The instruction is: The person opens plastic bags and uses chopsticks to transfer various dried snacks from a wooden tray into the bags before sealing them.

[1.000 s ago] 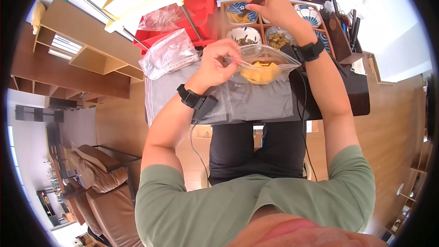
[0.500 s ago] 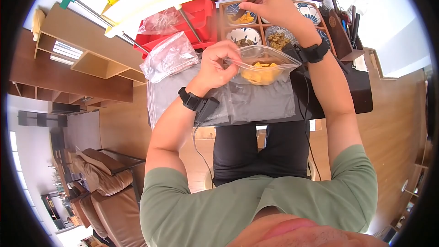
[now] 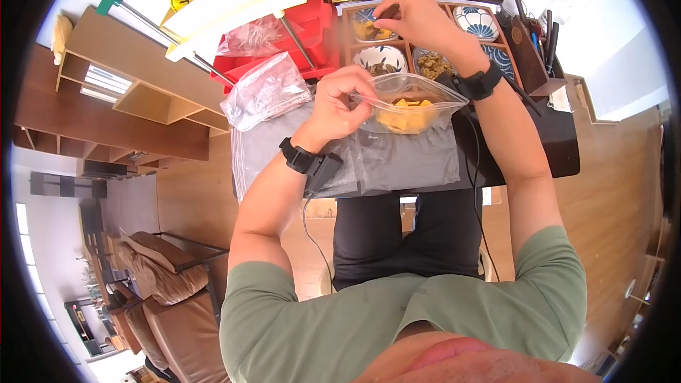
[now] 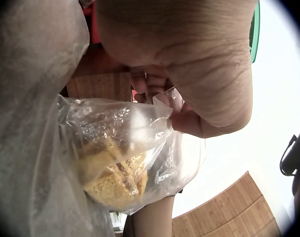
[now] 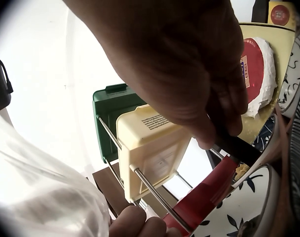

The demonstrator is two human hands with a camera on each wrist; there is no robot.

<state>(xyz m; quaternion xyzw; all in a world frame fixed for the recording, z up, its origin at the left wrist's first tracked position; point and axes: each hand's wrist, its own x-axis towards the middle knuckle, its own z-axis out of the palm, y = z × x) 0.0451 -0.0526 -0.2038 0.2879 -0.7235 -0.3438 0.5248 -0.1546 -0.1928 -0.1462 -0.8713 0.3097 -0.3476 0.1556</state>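
Note:
My left hand [image 3: 339,103] pinches the rim of a clear zip bag [image 3: 422,86], whose mouth gapes. Yellow dried pieces [image 3: 406,118] lie in the bottom of the bag; the left wrist view shows them through the plastic [image 4: 115,118]. Farther forward, my right hand [image 3: 425,23] grips a dark utensil [image 3: 389,11] between thumb and fingers over a blue-patterned bowl [image 3: 363,14]. The utensil's lower end reaches down into that bowl, where yellow bits [image 5: 242,171] show, and its tip is hidden.
The bowl sits in a divided wooden tray [image 3: 405,44] with several other bowls, one holding brown walnut-like pieces [image 3: 433,65]. Left of it are a red bin [image 3: 323,39] and a plastic bag [image 3: 266,91]. A dark pen holder [image 3: 528,57] stands at right.
My right hand has come slightly back toward me, and the utensil, earlier slanting across the bowl, now shows shorter and steeper. The left hand keeps its hold on the bag.

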